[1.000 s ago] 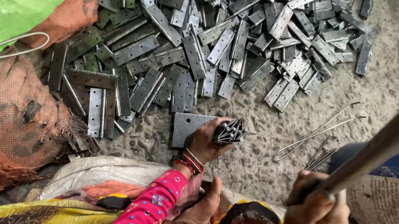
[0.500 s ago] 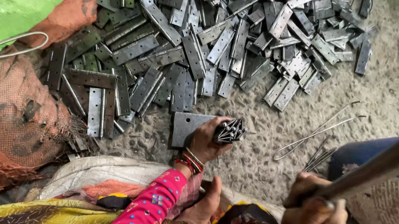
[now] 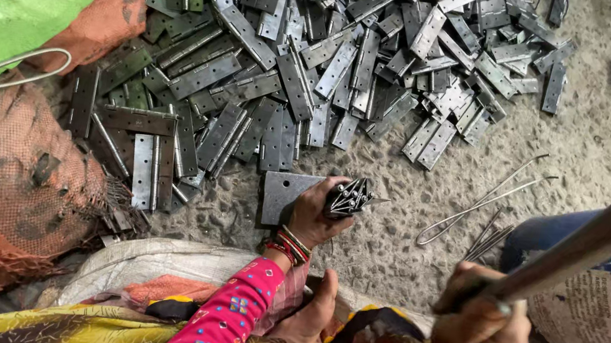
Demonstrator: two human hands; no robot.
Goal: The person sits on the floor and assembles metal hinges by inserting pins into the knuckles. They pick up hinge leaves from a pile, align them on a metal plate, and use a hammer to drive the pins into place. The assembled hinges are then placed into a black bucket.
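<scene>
Two hands busy: left hand w/ fingers clamped on a bundle of thin metal pins, pressed by the flat steel plate on the floor, same spot as 1 s ago; right hand, fingers wrapped round the hammer handle, has swung it lower across the frame; hinge pile untouched

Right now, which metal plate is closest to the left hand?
The lone square grey plate under the left hand, lying apart from the hinge pile.
</scene>
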